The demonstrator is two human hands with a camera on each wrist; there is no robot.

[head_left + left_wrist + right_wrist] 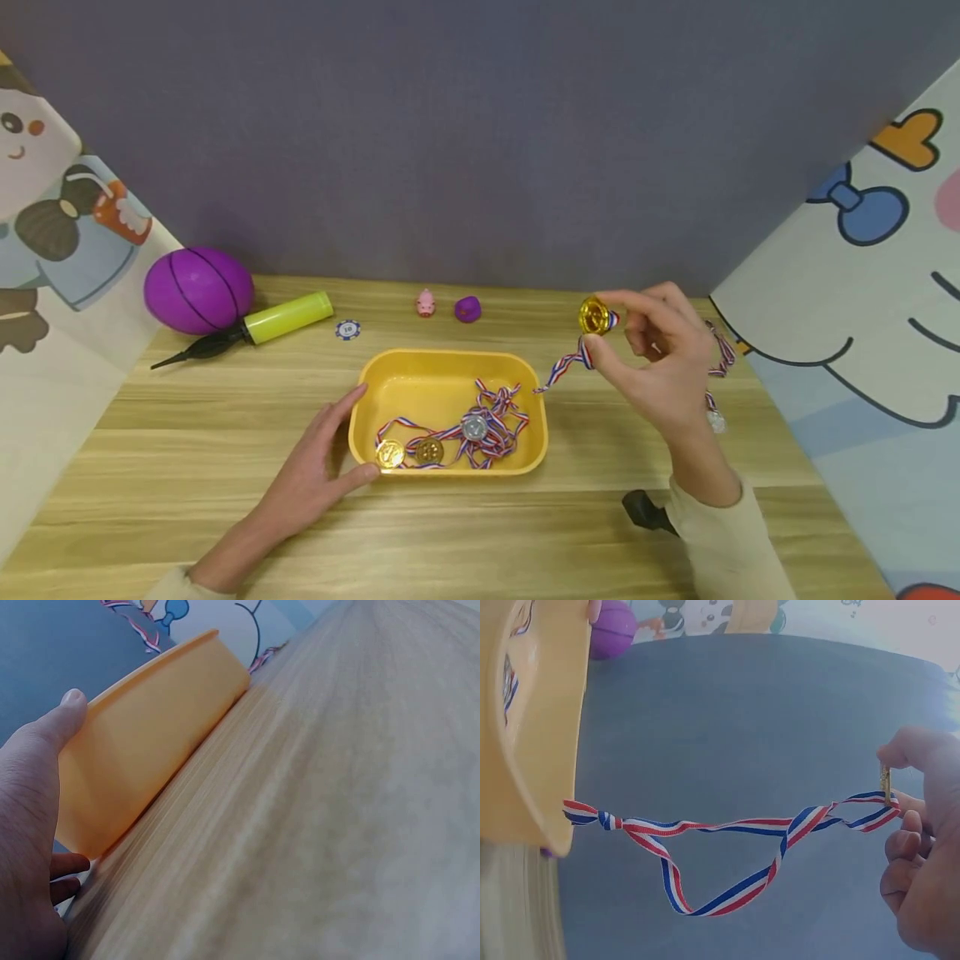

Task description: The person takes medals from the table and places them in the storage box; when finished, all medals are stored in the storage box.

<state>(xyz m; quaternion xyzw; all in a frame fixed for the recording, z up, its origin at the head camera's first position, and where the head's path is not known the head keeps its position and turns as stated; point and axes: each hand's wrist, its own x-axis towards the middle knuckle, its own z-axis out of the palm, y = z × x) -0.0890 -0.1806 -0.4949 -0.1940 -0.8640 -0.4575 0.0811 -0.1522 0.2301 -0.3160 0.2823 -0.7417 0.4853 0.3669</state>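
A gold medal [594, 316] is pinched between the thumb and index finger of my right hand [667, 367], raised to the right of a yellow plastic tub [420, 358]. Its red, white and blue ribbon [742, 825], knotted and looped, trails leftward to the tub's right rim. My left hand [315, 467] holds the tub's left end, thumb [71, 712] at the near corner and fingers along the left side. Inside the tub lie a gold medal [390, 454], a darker gold medal [430, 451], a silver medal [474, 427] and tangled striped ribbons [498, 412].
Behind the tub are a poker chip [348, 330], a pink pig figure [425, 303] and a small purple toy [468, 309]. A purple ball [198, 290] and yellow-green hand pump [288, 317] lie back left. Beyond my right hand are a ribbon [722, 350] and silver medal [716, 422].
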